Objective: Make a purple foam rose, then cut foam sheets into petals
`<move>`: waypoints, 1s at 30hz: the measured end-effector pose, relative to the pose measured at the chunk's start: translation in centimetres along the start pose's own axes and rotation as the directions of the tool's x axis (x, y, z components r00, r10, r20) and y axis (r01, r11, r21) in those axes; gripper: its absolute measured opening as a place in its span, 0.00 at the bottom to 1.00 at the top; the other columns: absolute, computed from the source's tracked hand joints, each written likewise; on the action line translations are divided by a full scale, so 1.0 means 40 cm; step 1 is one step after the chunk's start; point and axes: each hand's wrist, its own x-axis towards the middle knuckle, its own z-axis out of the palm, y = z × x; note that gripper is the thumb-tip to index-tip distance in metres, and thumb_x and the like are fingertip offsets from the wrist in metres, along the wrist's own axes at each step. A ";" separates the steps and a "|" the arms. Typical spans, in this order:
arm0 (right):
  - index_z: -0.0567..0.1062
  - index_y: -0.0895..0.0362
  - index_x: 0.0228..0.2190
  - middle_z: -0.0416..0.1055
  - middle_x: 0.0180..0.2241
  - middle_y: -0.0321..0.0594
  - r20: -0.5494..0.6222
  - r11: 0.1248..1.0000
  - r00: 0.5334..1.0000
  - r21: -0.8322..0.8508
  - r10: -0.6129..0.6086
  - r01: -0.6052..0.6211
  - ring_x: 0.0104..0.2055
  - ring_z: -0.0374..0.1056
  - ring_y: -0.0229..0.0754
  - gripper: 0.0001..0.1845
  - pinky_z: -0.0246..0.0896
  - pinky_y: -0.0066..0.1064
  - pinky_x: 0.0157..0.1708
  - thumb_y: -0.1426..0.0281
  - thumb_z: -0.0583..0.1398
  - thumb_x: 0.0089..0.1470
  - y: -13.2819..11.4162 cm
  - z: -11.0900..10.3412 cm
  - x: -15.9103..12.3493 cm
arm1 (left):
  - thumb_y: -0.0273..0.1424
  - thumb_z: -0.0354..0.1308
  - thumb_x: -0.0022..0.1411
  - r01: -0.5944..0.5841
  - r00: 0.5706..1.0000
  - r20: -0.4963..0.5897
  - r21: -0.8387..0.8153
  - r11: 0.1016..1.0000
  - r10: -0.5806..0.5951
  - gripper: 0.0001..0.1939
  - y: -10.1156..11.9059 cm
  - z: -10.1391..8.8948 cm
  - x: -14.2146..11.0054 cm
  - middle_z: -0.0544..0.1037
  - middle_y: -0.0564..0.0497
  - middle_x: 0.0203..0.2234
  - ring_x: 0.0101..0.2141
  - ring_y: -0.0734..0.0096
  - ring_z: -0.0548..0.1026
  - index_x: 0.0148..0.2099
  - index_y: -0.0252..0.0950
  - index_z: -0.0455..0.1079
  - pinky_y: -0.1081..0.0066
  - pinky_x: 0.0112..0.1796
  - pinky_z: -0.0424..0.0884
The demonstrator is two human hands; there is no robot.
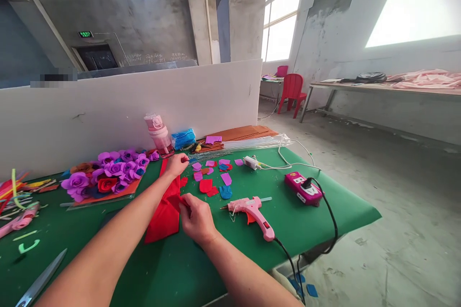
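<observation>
My right hand [198, 219] is closed, thumb and fingers pinching a small red petal-like piece [175, 201]. Under it lies a larger red sheet [162, 223]. Farther forward, my left hand [176, 166] reaches over the sheet's far end with its fingers pressed together, close to the thin wires [212, 155]. What those fingers hold, if anything, is too small to make out. Cut pieces in purple, red and blue, among them a red piece [206, 185] and a blue piece [225, 192], lie right of my hands. A pink glue gun [254, 212] rests on its side beside my right hand.
Purple and red flowers [114, 169] are heaped at left, with scissors [43, 280] nearer me. A pink bottle [158, 135] stands against the white board [216, 91]. A magenta power strip [303, 189] and its black cord lie on the green tabletop [345, 206] at right.
</observation>
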 end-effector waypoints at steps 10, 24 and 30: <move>0.62 0.53 0.26 0.63 0.21 0.33 -0.001 1.000 1.000 -0.002 0.022 -0.022 0.23 0.59 0.38 0.05 0.48 0.27 0.24 0.73 0.51 0.52 -0.002 -0.002 0.003 | 0.17 0.53 0.44 -0.186 0.975 0.113 -0.054 0.981 0.191 0.17 0.035 -0.008 -0.036 0.79 0.51 0.35 0.39 0.64 0.75 0.32 0.40 0.77 0.70 0.39 0.69; 0.60 0.53 0.24 0.60 0.19 0.31 0.087 0.987 0.991 -0.128 0.106 -0.095 0.20 0.55 0.36 0.05 0.40 0.27 0.21 0.73 0.53 0.48 0.002 0.008 -0.001 | 0.23 0.54 0.52 -0.327 0.922 0.209 -0.034 0.944 0.327 0.12 0.160 -0.068 0.097 0.81 0.52 0.30 0.33 0.68 0.76 0.35 0.37 0.78 0.73 0.36 0.69; 0.62 0.54 0.24 0.65 0.20 0.32 0.121 0.975 0.983 -0.189 0.137 -0.113 0.21 0.59 0.35 0.05 0.40 0.27 0.21 0.74 0.54 0.48 0.001 0.007 0.000 | 0.35 0.55 0.64 -0.327 0.898 0.318 0.016 0.945 0.305 0.14 0.236 -0.044 0.170 0.74 0.46 0.46 0.42 0.64 0.74 0.49 0.34 0.69 0.60 0.42 0.73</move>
